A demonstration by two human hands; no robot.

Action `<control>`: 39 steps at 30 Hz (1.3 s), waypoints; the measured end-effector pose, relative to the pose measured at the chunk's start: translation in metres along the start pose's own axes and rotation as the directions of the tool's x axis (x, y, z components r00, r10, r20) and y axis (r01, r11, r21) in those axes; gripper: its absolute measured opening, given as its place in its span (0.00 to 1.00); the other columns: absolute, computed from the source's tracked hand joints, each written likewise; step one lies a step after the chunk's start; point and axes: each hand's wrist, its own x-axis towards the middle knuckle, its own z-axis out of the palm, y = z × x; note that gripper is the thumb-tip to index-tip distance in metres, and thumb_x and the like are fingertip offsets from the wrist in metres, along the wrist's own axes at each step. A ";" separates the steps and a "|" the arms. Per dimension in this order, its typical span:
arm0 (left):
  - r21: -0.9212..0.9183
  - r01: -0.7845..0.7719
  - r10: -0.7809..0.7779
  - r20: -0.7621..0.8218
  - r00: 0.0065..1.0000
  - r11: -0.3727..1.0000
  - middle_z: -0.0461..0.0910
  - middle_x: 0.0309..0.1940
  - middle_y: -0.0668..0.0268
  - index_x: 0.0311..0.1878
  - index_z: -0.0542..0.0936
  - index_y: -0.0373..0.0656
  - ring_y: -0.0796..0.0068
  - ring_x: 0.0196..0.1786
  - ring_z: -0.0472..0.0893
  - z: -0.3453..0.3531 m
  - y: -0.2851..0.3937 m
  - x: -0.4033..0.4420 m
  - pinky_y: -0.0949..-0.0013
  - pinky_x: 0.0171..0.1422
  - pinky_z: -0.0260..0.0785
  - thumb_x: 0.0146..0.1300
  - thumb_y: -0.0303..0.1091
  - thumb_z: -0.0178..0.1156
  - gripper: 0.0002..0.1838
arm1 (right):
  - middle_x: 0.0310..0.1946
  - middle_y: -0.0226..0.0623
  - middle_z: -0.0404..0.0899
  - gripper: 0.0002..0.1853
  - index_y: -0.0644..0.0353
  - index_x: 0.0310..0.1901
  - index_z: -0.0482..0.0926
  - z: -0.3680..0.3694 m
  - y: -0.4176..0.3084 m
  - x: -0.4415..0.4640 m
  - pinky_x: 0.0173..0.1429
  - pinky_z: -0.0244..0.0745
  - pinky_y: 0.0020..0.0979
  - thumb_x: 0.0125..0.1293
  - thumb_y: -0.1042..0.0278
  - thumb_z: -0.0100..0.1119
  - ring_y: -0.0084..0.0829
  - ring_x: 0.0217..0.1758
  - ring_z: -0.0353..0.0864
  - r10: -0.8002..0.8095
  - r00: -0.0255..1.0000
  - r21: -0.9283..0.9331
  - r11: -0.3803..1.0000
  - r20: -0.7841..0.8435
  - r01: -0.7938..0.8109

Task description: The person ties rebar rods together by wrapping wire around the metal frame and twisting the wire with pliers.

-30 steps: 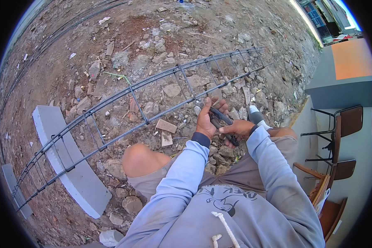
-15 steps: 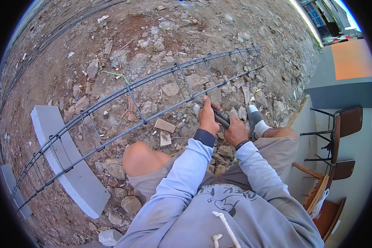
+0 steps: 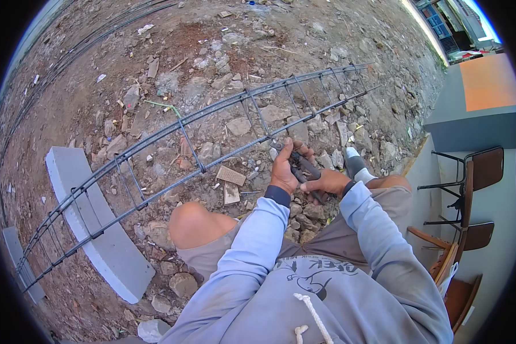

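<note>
Dark metal pincers (image 3: 307, 166) are between my two hands, their handles spread apart. My left hand (image 3: 283, 171) is closed around their upper part, near the lower bar of a rebar cage (image 3: 235, 150). On the handles, lower right, my right hand (image 3: 329, 182) is closed with its thumb pointing left. My fingers hide part of the tool's jaws, and I cannot make out any wire there. The cage slants up from lower left to upper right, with square stirrups along its long bars.
Grey blocks (image 3: 100, 226) lie under the cage's left end. Broken tile pieces (image 3: 231, 176) and rubble (image 3: 183, 285) cover the ground by my knees. More long bars (image 3: 86, 43) lie at upper left. Chairs (image 3: 480, 169) stand by the wall at right.
The pincers' handles have spread apart and the tool has turned in my hands. My right hand has shifted its grip, its thumb now reaching left. The rebar cage stays nearly in place.
</note>
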 end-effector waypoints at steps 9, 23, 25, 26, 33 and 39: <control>0.192 -0.077 0.153 -0.418 0.895 0.978 0.71 0.19 0.67 0.26 0.69 0.47 0.71 0.24 0.74 0.003 -0.015 0.022 0.64 0.30 0.69 0.64 0.53 0.56 0.20 | 0.50 0.59 0.73 0.38 0.72 0.61 0.61 0.075 0.020 0.006 0.59 0.67 0.45 0.52 0.59 0.62 0.53 0.54 0.73 -0.404 0.576 -0.600 0.775 -0.711 -0.197; 0.554 -0.139 0.357 -0.307 0.883 0.821 0.75 0.22 0.68 0.31 0.75 0.40 0.76 0.25 0.74 -0.007 -0.004 0.011 0.71 0.30 0.67 0.58 0.48 0.65 0.19 | 0.24 0.46 0.79 0.14 0.61 0.36 0.76 0.052 0.041 0.051 0.28 0.73 0.39 0.56 0.60 0.63 0.38 0.24 0.81 -0.115 0.911 -0.163 0.985 -0.395 0.054; 0.509 -0.148 0.315 -0.260 0.913 0.848 0.76 0.24 0.66 0.33 0.76 0.40 0.74 0.28 0.77 -0.006 0.002 0.005 0.71 0.33 0.70 0.59 0.46 0.64 0.17 | 0.23 0.45 0.79 0.13 0.63 0.34 0.77 0.044 0.027 0.034 0.30 0.76 0.40 0.57 0.60 0.61 0.40 0.24 0.81 -0.027 0.999 0.236 0.971 -0.027 0.032; 0.486 -0.153 0.296 -0.232 0.927 0.860 0.77 0.25 0.66 0.35 0.77 0.40 0.73 0.29 0.79 -0.005 0.007 0.004 0.71 0.34 0.71 0.59 0.45 0.64 0.16 | 0.23 0.44 0.79 0.13 0.64 0.33 0.77 0.038 0.019 0.027 0.32 0.77 0.41 0.58 0.61 0.60 0.40 0.24 0.81 -0.040 0.985 0.414 0.910 0.165 -0.033; 0.387 -0.087 0.176 -0.201 0.964 0.918 0.76 0.22 0.65 0.33 0.76 0.40 0.72 0.25 0.78 -0.013 0.014 0.005 0.67 0.32 0.71 0.62 0.44 0.62 0.16 | 0.26 0.44 0.79 0.24 0.67 0.35 0.76 0.039 0.017 0.025 0.33 0.77 0.41 0.52 0.50 0.68 0.40 0.27 0.81 -0.012 0.999 0.163 0.986 -0.047 0.019; 0.604 -0.080 0.390 -0.402 0.828 0.793 0.72 0.19 0.68 0.27 0.73 0.42 0.75 0.22 0.70 0.008 -0.004 0.008 0.69 0.29 0.61 0.62 0.45 0.61 0.17 | 0.43 0.55 0.74 0.30 0.69 0.53 0.65 0.097 0.031 0.022 0.51 0.71 0.48 0.49 0.64 0.61 0.55 0.47 0.76 -0.461 0.510 -0.566 0.822 -0.726 -0.063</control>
